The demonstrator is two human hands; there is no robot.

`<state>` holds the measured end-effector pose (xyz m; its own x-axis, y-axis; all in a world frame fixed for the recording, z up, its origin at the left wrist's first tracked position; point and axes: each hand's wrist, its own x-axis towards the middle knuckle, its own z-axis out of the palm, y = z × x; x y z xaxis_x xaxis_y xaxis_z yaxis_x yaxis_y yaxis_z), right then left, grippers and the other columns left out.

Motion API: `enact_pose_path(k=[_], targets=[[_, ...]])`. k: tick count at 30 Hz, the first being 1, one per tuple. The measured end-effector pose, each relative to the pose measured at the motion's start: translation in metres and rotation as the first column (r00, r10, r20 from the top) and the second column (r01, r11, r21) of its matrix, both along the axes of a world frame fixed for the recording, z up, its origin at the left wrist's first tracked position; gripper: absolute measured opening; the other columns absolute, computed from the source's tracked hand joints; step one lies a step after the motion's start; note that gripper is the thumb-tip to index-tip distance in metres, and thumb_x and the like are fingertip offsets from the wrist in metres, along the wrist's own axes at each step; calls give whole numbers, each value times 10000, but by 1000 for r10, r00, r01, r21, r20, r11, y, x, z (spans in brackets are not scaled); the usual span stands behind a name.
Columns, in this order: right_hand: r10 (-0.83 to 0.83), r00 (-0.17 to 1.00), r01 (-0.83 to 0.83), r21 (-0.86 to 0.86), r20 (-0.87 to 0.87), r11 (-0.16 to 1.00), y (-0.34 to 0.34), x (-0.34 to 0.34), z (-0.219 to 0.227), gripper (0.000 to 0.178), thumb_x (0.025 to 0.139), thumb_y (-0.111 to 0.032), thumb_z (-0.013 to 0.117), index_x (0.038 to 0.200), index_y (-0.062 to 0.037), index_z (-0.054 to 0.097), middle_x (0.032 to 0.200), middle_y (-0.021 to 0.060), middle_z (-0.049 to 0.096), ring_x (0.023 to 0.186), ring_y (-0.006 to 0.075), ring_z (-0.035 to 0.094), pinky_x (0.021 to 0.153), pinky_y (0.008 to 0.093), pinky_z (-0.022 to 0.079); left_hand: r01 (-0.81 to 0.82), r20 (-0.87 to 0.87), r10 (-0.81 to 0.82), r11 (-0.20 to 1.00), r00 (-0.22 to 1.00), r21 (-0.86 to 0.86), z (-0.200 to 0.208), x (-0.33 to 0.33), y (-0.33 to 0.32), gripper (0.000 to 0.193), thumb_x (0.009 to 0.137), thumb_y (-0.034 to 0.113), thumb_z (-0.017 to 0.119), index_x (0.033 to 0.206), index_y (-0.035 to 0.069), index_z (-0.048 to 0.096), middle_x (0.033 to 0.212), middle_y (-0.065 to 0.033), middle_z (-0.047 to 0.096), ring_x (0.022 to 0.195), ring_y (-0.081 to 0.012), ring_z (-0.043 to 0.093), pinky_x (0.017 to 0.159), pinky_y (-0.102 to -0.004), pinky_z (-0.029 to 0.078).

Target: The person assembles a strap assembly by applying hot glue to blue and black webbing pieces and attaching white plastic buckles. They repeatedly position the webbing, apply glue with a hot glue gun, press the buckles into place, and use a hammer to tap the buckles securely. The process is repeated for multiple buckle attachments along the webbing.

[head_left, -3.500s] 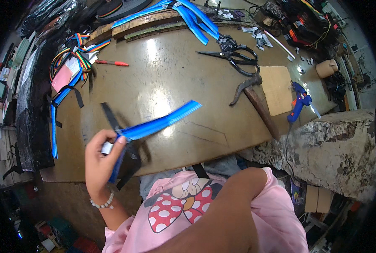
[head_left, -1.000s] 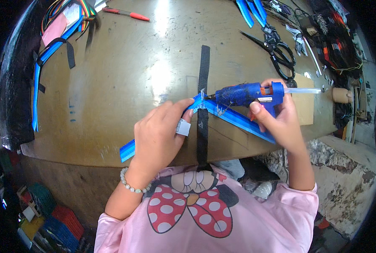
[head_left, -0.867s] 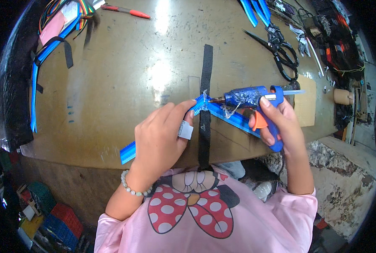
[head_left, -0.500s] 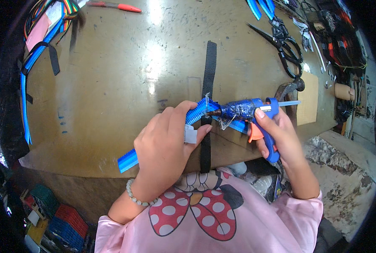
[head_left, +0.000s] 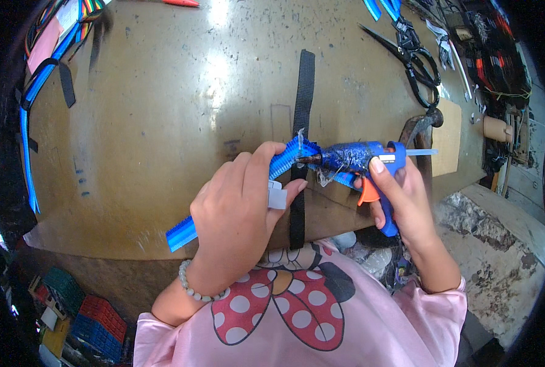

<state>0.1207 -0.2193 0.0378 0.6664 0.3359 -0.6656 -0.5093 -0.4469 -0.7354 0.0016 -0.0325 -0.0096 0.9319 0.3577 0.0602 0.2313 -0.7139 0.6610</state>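
Note:
My left hand (head_left: 239, 189) is closed on a ribbed blue webbing strap (head_left: 182, 233), whose striped end sticks out below my wrist side. A small white tag (head_left: 276, 197) shows between its thumb and fingers. My right hand (head_left: 407, 192) grips a blue hot glue gun (head_left: 352, 156) with an orange trigger (head_left: 368, 191) and a clear glue stick (head_left: 420, 151) out the back. The gun's dark nozzle meets the blue strap where it crosses a black webbing strap (head_left: 304, 92). Stringy glue hangs about the nozzle. Whether the trigger is pressed I cannot tell.
Black-handled scissors (head_left: 420, 72) lie at the far right of the brown table (head_left: 150, 122), with a hammer (head_left: 420, 127) nearer. Further blue straps (head_left: 33, 159) hang along the left edge. A red pen (head_left: 182, 3) lies at the far edge. Plastic crates (head_left: 98, 327) stand at lower left.
The whole view has shifted slightly, so the table's things sit a little higher and further left. Both hands keep their holds, and the nozzle stays at the strap crossing.

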Motion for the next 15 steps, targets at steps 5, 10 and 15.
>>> enact_pose_path(k=[5, 10, 15], targets=[[-1, 1000, 1, 6, 27, 1000, 0, -3, -2, 306, 979, -281, 598, 1069, -23, 462, 834, 110, 672, 405, 97, 515, 376, 223, 419, 11, 16, -11, 1000, 1000, -10, 0, 0, 1, 458, 743, 282, 810, 1107, 86, 612, 862, -91, 633, 781, -281, 637, 678, -369, 504], [-6, 999, 5, 22, 48, 1000, 0, -5, -3, 289, 985, -270, 589, 1065, -23, 461, 841, 117, 673, 406, 94, 512, 382, 221, 417, 17, 14, -17, 1000, 1000, -3, -1, -1, 0, 466, 742, 274, 808, 1118, 88, 604, 861, -92, 625, 782, -283, 633, 673, -372, 500], [-22, 997, 22, -7, 80, 1000, 1, -8, -4, 291, 986, -271, 587, 1073, -22, 464, 849, 117, 674, 409, 93, 506, 383, 222, 415, 32, 63, -33, 999, 997, 20, -5, -1, 2, 441, 767, 276, 766, 1123, 80, 595, 807, -67, 575, 715, -244, 600, 612, -346, 477]])
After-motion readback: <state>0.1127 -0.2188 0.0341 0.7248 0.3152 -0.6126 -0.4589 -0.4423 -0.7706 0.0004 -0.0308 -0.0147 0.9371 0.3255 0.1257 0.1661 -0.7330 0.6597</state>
